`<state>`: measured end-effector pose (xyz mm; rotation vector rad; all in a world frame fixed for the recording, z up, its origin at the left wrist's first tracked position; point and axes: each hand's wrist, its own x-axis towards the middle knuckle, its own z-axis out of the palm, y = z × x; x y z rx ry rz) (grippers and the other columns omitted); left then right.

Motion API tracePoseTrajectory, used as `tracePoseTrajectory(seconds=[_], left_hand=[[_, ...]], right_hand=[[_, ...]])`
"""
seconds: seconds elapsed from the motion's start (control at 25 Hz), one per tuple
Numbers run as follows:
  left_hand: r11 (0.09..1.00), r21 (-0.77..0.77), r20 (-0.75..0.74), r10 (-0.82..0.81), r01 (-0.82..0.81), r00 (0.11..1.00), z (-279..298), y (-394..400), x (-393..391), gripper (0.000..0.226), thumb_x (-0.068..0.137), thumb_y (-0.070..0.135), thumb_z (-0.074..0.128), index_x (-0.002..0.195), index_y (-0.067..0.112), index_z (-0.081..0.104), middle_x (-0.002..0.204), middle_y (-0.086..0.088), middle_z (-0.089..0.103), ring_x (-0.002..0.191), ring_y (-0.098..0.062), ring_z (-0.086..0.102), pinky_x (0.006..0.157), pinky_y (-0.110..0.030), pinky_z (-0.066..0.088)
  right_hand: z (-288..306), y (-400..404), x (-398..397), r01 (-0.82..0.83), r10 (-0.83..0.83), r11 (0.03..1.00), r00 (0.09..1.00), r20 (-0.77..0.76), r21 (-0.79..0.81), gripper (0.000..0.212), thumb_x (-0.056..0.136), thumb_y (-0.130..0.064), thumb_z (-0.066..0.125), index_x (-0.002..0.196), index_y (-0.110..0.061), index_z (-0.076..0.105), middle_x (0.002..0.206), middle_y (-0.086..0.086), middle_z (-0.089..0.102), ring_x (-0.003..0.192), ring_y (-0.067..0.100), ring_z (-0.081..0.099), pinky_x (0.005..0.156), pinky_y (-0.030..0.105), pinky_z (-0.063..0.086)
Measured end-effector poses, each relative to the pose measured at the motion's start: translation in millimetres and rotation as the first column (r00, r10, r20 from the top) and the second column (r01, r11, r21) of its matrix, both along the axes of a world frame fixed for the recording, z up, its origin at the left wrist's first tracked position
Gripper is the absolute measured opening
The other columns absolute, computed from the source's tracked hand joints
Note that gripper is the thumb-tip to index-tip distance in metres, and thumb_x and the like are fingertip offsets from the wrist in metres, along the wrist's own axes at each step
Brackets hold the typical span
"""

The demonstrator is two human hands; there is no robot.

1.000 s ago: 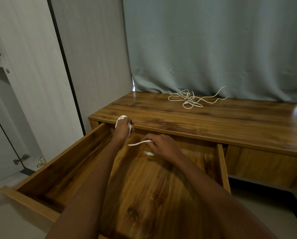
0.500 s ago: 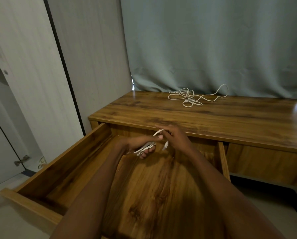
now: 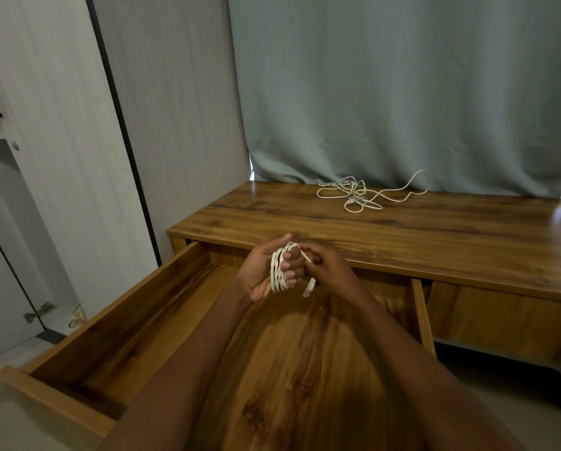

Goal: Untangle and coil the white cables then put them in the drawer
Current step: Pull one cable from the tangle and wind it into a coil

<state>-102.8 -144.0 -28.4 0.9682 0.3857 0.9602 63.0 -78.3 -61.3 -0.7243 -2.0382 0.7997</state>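
Observation:
A white cable [image 3: 277,271] is wound in several loops around the fingers of my left hand [image 3: 266,271], palm turned up, above the back of the open wooden drawer [image 3: 116,323]. My right hand [image 3: 326,267] pinches the cable's loose end right beside it, and the white plug [image 3: 309,287] dangles below the fingers. A second white cable [image 3: 359,193] lies tangled on the desk top [image 3: 435,236] near the curtain, apart from both hands.
A grey-green curtain [image 3: 403,92] hangs behind the desk. A pale wardrobe panel [image 3: 61,141] stands to the left of the drawer. A closed drawer front [image 3: 500,314] sits to the right. The drawer's inside shows only bare wood.
My left hand has turned palm up and risen a little, with the coil now wrapped round its fingers. My right hand has moved in close, with the plug hanging beneath it.

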Motion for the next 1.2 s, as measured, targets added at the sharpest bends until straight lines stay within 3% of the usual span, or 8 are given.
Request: tracePoseTrajectory(seconds=[0.08,0.2,0.36,0.6,0.76,0.88,1.0,1.2], left_hand=[[0.999,0.0,0.014,0.046,-0.046,0.999,0,2,2,0.046,0.105,0.035,0.034,0.069,0.011,0.049,0.057,-0.003,0.047,0.055,-0.018,0.049,0.057,-0.03,0.042],[0.997,-0.02,0.034,0.072,-0.071,0.997,0,6,-2,0.052,0.105,0.038,0.031,0.065,0.012,0.049,0.054,-0.002,0.045,0.051,-0.017,0.048,0.053,-0.029,0.041],[0.993,-0.046,0.028,0.107,-0.105,0.994,-3,10,-6,0.057,0.104,0.04,0.029,0.056,0.014,0.047,0.047,0.0,0.042,0.043,-0.014,0.044,0.046,-0.027,0.039],[0.937,-0.076,0.117,0.349,-0.342,0.93,-6,13,-7,0.048,0.098,0.035,0.037,0.054,0.017,0.045,0.045,0.001,0.04,0.041,-0.013,0.041,0.044,-0.025,0.037],[0.771,-0.253,0.308,0.637,-0.584,0.707,0,15,-12,0.049,0.099,0.035,0.039,0.054,0.018,0.047,0.05,0.0,0.044,0.047,-0.016,0.046,0.051,-0.027,0.041],[0.707,-0.322,0.421,0.702,-0.629,0.574,3,9,-11,0.051,0.102,0.035,0.037,0.057,0.014,0.047,0.061,-0.007,0.053,0.06,-0.021,0.055,0.064,-0.031,0.046],[0.707,-0.292,0.433,0.698,-0.645,0.57,2,3,-5,0.055,0.104,0.037,0.036,0.059,0.012,0.054,0.076,-0.011,0.064,0.071,-0.024,0.065,0.07,-0.033,0.055],[0.733,-0.226,0.427,0.666,-0.641,0.611,4,2,4,0.058,0.104,0.04,0.038,0.059,0.011,0.062,0.087,-0.013,0.068,0.085,-0.026,0.069,0.082,-0.034,0.056]], right_hand=[[0,2,0,-0.01,0.003,0.993,0.998,-0.058,-0.116,0.033,0.087,-0.02,0.066,0.115,-0.035,0.059,0.081,0.023,0.068,0.071,0.033,0.067,0.065,0.048,0.055],[2,3,1,-0.002,-0.016,0.982,0.996,-0.093,-0.191,0.027,0.089,-0.009,0.072,0.106,-0.024,0.057,0.065,0.007,0.062,0.056,0.015,0.056,0.056,0.033,0.045],[5,-1,-1,-0.042,-0.002,0.965,0.986,-0.165,-0.26,0.024,0.09,-0.015,0.074,0.108,-0.017,0.058,0.08,0.021,0.066,0.065,0.019,0.062,0.057,0.033,0.049],[15,-11,-1,-0.044,-0.063,0.939,0.953,-0.298,-0.341,0.01,0.103,-0.018,0.055,0.108,-0.019,0.063,0.09,0.003,0.07,0.058,0.01,0.061,0.053,0.024,0.048],[10,-13,-3,0.214,-0.208,0.977,0.954,-0.217,0.006,0.02,0.094,-0.031,0.068,0.111,-0.038,0.061,0.113,-0.014,0.062,0.088,-0.001,0.062,0.076,0.024,0.05],[13,-27,-11,0.312,-0.308,0.902,0.949,-0.061,0.299,0.05,0.084,-0.058,0.07,0.127,-0.04,0.051,0.132,-0.016,0.05,0.121,0.004,0.051,0.101,0.033,0.039],[12,-37,-24,0.321,-0.375,0.84,0.926,0.042,0.437,0.081,0.076,-0.071,0.07,0.142,-0.033,0.042,0.153,-0.008,0.037,0.141,0.01,0.034,0.11,0.036,0.023],[6,-35,-25,0.332,-0.392,0.841,0.918,0.058,0.427,0.092,0.072,-0.076,0.068,0.146,-0.031,0.037,0.161,-0.005,0.028,0.148,0.011,0.024,0.117,0.042,0.017]])
